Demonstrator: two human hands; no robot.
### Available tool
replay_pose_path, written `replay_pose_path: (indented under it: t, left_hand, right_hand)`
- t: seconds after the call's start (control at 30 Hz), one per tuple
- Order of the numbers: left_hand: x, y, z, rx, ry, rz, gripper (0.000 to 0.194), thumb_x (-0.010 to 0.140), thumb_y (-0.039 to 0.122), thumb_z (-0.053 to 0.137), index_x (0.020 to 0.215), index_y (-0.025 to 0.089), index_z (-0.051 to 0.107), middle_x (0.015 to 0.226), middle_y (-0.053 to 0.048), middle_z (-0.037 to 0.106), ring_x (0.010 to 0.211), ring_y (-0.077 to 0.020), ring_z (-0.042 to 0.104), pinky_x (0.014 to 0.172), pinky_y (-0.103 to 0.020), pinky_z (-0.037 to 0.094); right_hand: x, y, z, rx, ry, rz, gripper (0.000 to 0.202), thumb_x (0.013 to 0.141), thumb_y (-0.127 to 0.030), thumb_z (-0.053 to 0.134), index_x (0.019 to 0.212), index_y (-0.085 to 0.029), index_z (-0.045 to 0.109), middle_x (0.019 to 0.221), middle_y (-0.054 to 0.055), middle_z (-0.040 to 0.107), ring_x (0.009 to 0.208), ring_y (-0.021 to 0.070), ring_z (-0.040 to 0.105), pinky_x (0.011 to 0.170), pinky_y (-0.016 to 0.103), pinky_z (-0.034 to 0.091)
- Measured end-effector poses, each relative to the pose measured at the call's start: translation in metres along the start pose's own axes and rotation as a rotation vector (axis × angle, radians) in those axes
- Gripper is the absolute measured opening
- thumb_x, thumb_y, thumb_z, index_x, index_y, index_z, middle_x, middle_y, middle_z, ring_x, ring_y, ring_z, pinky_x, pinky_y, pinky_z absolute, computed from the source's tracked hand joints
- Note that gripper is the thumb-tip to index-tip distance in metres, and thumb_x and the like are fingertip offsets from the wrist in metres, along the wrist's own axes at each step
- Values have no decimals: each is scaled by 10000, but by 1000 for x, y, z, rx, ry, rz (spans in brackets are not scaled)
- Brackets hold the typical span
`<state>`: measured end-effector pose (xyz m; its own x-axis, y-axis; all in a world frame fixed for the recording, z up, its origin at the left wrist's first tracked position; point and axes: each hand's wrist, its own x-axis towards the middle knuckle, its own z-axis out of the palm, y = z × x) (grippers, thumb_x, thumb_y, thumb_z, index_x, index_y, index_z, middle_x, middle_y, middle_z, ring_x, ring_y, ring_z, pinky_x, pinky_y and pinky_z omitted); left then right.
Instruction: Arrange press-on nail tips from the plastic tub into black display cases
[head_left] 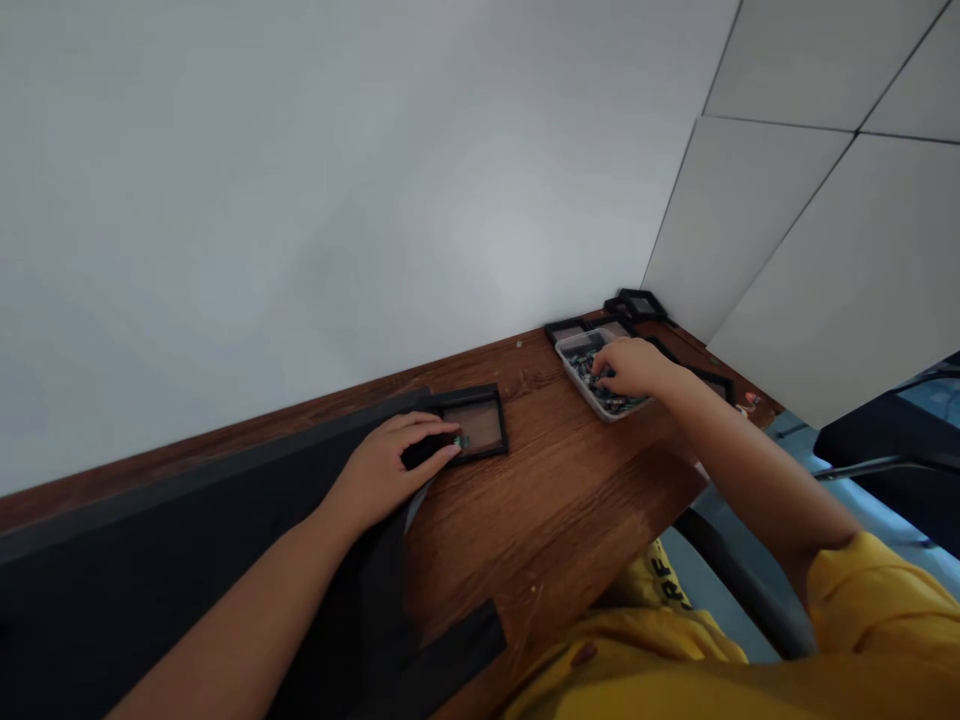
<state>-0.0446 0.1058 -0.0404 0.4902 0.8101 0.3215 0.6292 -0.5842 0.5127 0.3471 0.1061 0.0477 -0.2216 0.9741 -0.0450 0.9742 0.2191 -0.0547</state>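
My left hand (390,462) rests at the left side of a shallow black frame (491,450) lying on the table. Between its thumb and forefinger tips is a small green piece (460,441), too small to name more closely. To the right, my right hand (631,366) reaches into a clear plastic tub (589,393) holding many small dark, grey and green parts (619,403). Its fingers are curled in among the parts, and what they pinch, if anything, is hidden.
A black sheet (187,530) covers the left side of the brown wooden table (517,530). More black frames (643,304) lie behind and beside the tub. A white wall (360,180) bounds the back, pale panels (810,220) the right. A chair armrest (735,580) stands below right.
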Motion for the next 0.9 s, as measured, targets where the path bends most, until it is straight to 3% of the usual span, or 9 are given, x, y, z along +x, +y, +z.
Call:
replay_pose_path:
  t: [0.4,0.6,0.77,0.9]
  left_hand:
    - [0,-1,2,-6,5,26,622,958,803,509,1053,293,853,1159,-102,784,1119,-315,725,1023,-498,598]
    - [1,1,1,-25,6,17,658,938,837,505,1038,292,859,1145,-107,790,1105,-322,731,1007,-502,601]
    - [1,2,2,-32,4,37,608,951,801,526,1042,298,855,1135,-98,790,1096,-311,727,997,-496,605]
    - [1,2,1,-32,-4,42,581,965,778,532,1054,301,851,1151,-97,785,1117,-312,722,1020,-519,591]
  right_hand:
    - [-10,6,-2,73,115,-10,143,882,-234,697,977,-208,801,1006,98,789,995,271,677,814,363,456]
    - [-15,-6,-10,202,223,-13,144,888,-249,639,939,-193,761,850,54,753,748,191,628,712,330,410]
    - [-21,-15,-12,316,259,-52,106,838,-194,622,857,-205,725,789,26,733,701,172,619,701,319,434]
    - [-29,-36,-9,459,339,-164,84,829,-211,629,823,-202,712,785,16,734,701,158,626,692,299,452]
